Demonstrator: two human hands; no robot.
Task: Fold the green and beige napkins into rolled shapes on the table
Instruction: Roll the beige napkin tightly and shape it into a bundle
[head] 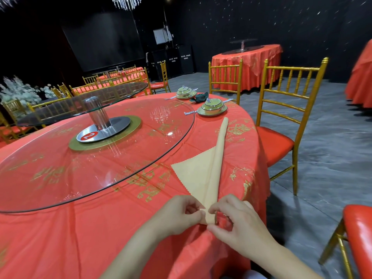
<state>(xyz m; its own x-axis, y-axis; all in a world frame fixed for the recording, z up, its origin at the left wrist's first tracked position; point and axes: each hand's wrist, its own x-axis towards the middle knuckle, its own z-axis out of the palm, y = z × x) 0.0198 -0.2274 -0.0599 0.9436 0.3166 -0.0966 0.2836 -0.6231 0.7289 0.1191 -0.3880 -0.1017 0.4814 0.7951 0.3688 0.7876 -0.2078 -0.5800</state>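
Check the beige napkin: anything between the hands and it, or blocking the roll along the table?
Nothing visible. Left hand and right hand already pinch the near end of the beige napkin. Only bare red tablecloth lies around it; the nearest bowl set sits beyond its far tip.

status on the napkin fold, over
Left hand and right hand pinching near end of half-rolled beige cloth napkin. Rolled green napkin done, far side. Nothing obstructing.

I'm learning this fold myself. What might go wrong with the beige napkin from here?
Only the near end of the beige napkin is pinched by the left hand and right hand, so the long roll may loosen. The flat corner could bunch up. It lies near the table edge and might slide off.
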